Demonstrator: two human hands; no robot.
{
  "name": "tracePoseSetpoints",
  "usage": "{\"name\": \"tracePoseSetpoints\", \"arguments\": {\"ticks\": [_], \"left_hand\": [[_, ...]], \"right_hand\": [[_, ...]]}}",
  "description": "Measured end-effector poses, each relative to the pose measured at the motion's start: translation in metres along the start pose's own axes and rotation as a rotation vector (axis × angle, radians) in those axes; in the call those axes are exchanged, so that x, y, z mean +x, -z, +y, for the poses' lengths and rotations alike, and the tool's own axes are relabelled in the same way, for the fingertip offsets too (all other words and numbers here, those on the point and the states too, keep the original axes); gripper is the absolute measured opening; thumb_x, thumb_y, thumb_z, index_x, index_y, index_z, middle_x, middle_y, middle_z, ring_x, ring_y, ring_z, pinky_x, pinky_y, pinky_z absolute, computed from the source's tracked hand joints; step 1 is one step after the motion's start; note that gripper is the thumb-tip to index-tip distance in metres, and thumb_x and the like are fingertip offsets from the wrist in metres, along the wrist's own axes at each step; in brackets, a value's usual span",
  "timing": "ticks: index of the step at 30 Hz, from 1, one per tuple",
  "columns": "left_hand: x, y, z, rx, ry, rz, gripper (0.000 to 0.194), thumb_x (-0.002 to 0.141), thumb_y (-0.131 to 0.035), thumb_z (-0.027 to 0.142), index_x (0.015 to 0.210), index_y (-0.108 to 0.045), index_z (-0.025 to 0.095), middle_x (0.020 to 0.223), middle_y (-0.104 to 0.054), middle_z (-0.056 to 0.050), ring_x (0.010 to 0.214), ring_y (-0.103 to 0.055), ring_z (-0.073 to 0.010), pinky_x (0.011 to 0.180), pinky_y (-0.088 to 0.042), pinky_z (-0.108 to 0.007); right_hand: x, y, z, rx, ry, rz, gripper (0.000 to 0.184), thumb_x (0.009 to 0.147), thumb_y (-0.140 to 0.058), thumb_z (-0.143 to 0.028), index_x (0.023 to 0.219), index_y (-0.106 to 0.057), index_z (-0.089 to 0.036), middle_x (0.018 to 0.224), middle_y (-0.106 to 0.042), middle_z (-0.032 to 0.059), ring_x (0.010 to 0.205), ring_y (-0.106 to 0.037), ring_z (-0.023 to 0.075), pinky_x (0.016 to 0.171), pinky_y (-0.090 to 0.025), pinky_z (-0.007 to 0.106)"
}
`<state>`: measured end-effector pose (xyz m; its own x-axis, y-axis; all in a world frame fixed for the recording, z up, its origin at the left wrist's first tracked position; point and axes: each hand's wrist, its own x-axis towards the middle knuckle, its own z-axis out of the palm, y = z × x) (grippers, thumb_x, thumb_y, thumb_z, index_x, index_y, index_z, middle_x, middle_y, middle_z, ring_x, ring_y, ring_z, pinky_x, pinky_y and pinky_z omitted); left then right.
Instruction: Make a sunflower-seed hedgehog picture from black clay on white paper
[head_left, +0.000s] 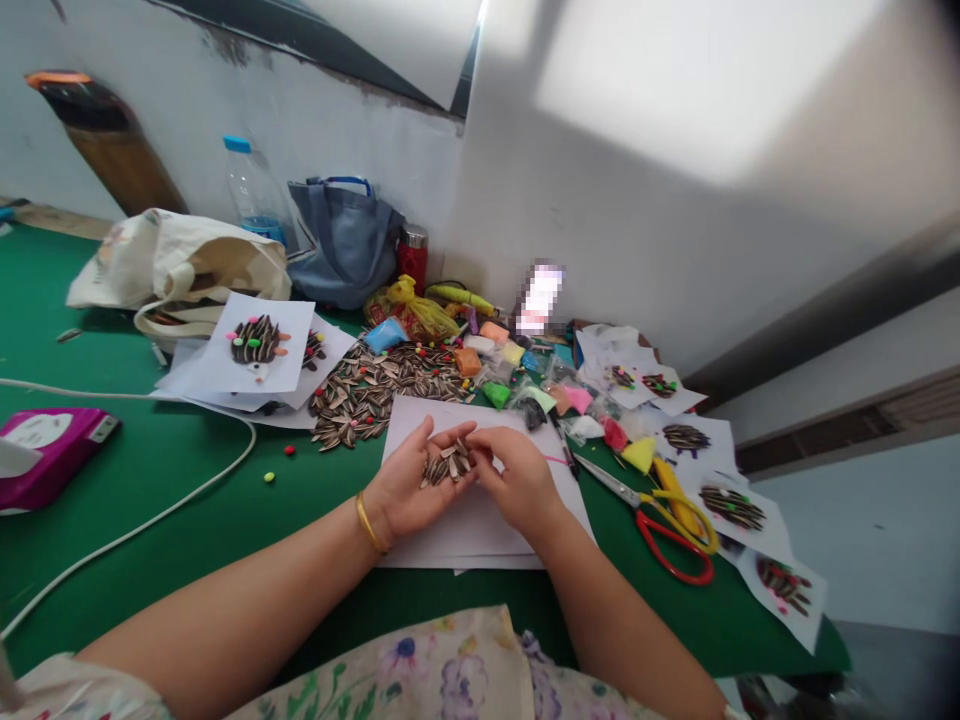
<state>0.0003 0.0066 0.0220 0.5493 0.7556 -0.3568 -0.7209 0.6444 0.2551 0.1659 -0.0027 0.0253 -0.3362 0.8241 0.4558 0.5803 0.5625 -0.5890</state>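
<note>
Clock face centred on the hands, twelve toward the wall. Left hand [405,480] palm up and loosely cupped, a gold bangle [369,522] at the wrist: a shallow tray of skin, fingers slightly curled to keep a small heap of striped sunflower seeds [448,466] from sliding off. Right hand [517,482] back upward, fingers bent down toward the heap, within picking range. Any seed actually pinched between those fingertips? Impossible to tell from this angle, with the knuckles hiding the tips.

Beneath both hands, a stack of white paper [450,540], flat and smooth, a clean surface for working over. At ten, a loose drift of glossy, teardrop-shaped seeds [367,395], close at hand on the green mat [150,450]. Farther out on the same line, a paper sheet [289,340] with an oval seed collage [256,340], dotted with bright beads of clay. At one, small plastic packets of coloured clay [487,360], soft and lumpy. At three to four, scissors [660,530] with red and yellow loop handles, blades angled toward the paper.
</note>
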Motion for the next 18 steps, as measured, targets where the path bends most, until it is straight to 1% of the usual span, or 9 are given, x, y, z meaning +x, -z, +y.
{"name": "tracePoseSetpoints", "arguments": {"ticks": [2, 5, 6, 9, 11, 13, 15, 18], "left_hand": [[-0.0001, 0.0002, -0.0008, 0.002, -0.002, -0.022, 0.047, 0.097, -0.035, 0.043, 0.112, -0.061, 0.007, 0.092, -0.069, -0.015, 0.082, -0.067, -0.0216, 0.079, -0.053, -0.034], [-0.0014, -0.0011, -0.0007, 0.01, 0.02, -0.048, 0.048, 0.097, -0.034, 0.044, 0.114, -0.06, 0.008, 0.092, -0.069, -0.015, 0.079, -0.067, -0.0216, 0.072, -0.053, -0.033], [-0.0019, -0.0017, -0.0007, 0.015, 0.029, -0.05, 0.048, 0.097, -0.034, 0.045, 0.116, -0.06, 0.009, 0.091, -0.069, -0.014, 0.077, -0.067, -0.022, 0.069, -0.053, -0.034], [-0.0022, -0.0022, -0.0014, 0.027, 0.04, -0.038, 0.05, 0.096, -0.034, 0.046, 0.12, -0.058, 0.009, 0.088, -0.07, -0.014, 0.075, -0.068, -0.0235, 0.066, -0.053, -0.034], [-0.0013, -0.0009, -0.0024, 0.022, 0.038, -0.039, 0.051, 0.096, -0.035, 0.045, 0.122, -0.057, 0.007, 0.088, -0.07, -0.015, 0.077, -0.068, -0.0235, 0.067, -0.053, -0.034], [-0.0001, 0.0008, -0.0036, 0.004, 0.042, -0.062, 0.05, 0.097, -0.036, 0.043, 0.123, -0.057, 0.007, 0.086, -0.07, -0.015, 0.078, -0.068, -0.0222, 0.07, -0.053, -0.033], [0.0006, 0.0017, -0.0045, -0.018, 0.045, -0.088, 0.049, 0.097, -0.035, 0.041, 0.123, -0.057, 0.007, 0.084, -0.07, -0.013, 0.076, -0.068, -0.0202, 0.073, -0.053, -0.031], [0.0005, 0.0013, -0.0055, -0.04, 0.044, -0.092, 0.048, 0.098, -0.035, 0.041, 0.122, -0.058, 0.006, 0.083, -0.07, -0.013, 0.074, -0.067, -0.018, 0.072, -0.053, -0.028]], "right_hand": [[-0.0005, -0.001, -0.0029, -0.033, 0.034, -0.006, 0.019, 0.087, -0.052, -0.014, 0.098, -0.065, -0.022, 0.094, -0.066, 0.0057, 0.092, -0.059, 0.0199, 0.085, -0.045, 0.035], [-0.0025, -0.0012, -0.0059, -0.042, 0.07, -0.047, 0.013, 0.084, -0.062, -0.02, 0.094, -0.068, -0.022, 0.091, -0.064, 0.0054, 0.089, -0.058, 0.0201, 0.083, -0.045, 0.035], [-0.003, -0.0018, -0.0068, -0.047, 0.07, -0.071, 0.014, 0.082, -0.065, -0.023, 0.096, -0.068, -0.023, 0.09, -0.064, 0.0051, 0.089, -0.057, 0.0203, 0.082, -0.046, 0.035], [-0.0036, -0.0051, -0.0096, -0.082, 0.036, -0.127, 0.029, 0.077, -0.072, -0.028, 0.105, -0.069, -0.024, 0.092, -0.063, 0.0058, 0.091, -0.056, 0.0218, 0.081, -0.046, 0.036], [-0.0032, -0.0073, -0.0108, -0.102, 0.018, -0.141, 0.028, 0.078, -0.071, -0.028, 0.106, -0.069, -0.023, 0.093, -0.063, 0.0062, 0.091, -0.056, 0.0219, 0.081, -0.046, 0.036], [-0.0027, -0.0085, -0.0112, -0.113, 0.003, -0.13, 0.02, 0.082, -0.066, -0.023, 0.101, -0.071, -0.023, 0.09, -0.063, 0.0058, 0.089, -0.056, 0.021, 0.081, -0.045, 0.035], [-0.0026, -0.0088, -0.0113, -0.107, -0.011, -0.1, 0.016, 0.085, -0.06, -0.019, 0.096, -0.071, -0.022, 0.086, -0.062, 0.0053, 0.087, -0.056, 0.0199, 0.08, -0.046, 0.035], [-0.0026, -0.0084, -0.0116, -0.043, -0.029, -0.044, 0.016, 0.088, -0.056, -0.02, 0.094, -0.071, -0.022, 0.086, -0.061, 0.0051, 0.084, -0.057, 0.0184, 0.078, -0.046, 0.033]]}}
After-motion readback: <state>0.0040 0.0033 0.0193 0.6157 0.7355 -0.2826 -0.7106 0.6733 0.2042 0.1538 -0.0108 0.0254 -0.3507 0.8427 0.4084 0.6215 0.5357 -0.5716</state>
